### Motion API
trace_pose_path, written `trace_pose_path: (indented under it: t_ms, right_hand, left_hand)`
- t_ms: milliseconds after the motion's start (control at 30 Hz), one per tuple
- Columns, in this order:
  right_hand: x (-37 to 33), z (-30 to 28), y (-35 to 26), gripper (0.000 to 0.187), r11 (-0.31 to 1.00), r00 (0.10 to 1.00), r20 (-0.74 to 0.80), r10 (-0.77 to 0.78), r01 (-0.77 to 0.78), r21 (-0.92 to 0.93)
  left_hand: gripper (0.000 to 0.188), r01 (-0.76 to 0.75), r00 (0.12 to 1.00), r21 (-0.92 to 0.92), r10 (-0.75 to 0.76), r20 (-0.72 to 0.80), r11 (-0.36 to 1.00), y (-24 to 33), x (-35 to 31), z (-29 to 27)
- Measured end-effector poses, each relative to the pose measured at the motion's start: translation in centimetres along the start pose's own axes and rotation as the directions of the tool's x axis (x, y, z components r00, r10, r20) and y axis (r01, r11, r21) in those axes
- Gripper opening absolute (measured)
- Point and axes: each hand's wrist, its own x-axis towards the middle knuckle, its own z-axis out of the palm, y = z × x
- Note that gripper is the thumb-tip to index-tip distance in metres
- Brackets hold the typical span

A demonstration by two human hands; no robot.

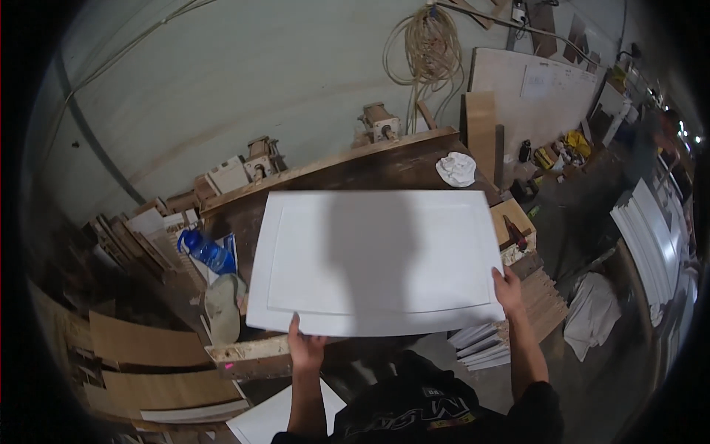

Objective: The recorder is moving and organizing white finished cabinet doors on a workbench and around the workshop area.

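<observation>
From here I see the dark surface (347, 169), white panel (377, 263) over it, blue bottle (208, 253) a leftward swing could knock, and left grip (306, 349) pinching the panel's near edge, right grip (507, 291) its right edge, where slipping thumbs could tip it.

Large pale letters (450, 406) run across the black shirt (407, 392) at the bottom of the view, slanted and partly lost in its folds, so the whole wording cannot be made out. Just above them sits a small pale patch (433, 392) with a few tiny characters, and just below is a short yellowish mark (452, 422), too small to read. On the white board (510, 103) near the wall, a paper sheet (537, 83) carries bluish lettering, too blurred to read.
</observation>
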Motion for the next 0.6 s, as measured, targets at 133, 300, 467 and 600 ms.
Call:
trace_pose_path:
  t_ms: [133, 300, 467, 600]
  right_hand:
    - [6.2, 4.9, -0.3, 0.040, 0.965, 0.981, 0.147, 0.123, -0.083, -0.250]
    - [14.6, 10.4, 4.2, 0.040, 0.947, 0.955, 0.209, 0.213, -0.149, -0.285]
    - [24.3, 15.8, 8.2, 0.045, 0.965, 0.983, 0.101, 0.151, -0.124, -0.231]
    - [32.0, 18.4, 8.3, 0.051, 0.955, 0.971, 0.134, 0.198, -0.160, -0.248]
  left_hand:
    - [0.050, 0.123, 0.979, 0.097, -0.137, 0.154, 0.988, -2.1, 5.3, -6.2]
    - [0.053, 0.140, 0.990, 0.093, -0.136, -0.047, 0.986, -2.4, 10.6, -5.3]
    - [0.054, 0.139, 0.979, 0.124, -0.118, -0.163, 0.982, -2.2, 16.7, -0.3]
    - [0.063, 0.306, 0.952, 0.308, -0.294, -0.087, 0.901, -0.6, 21.5, 4.0]
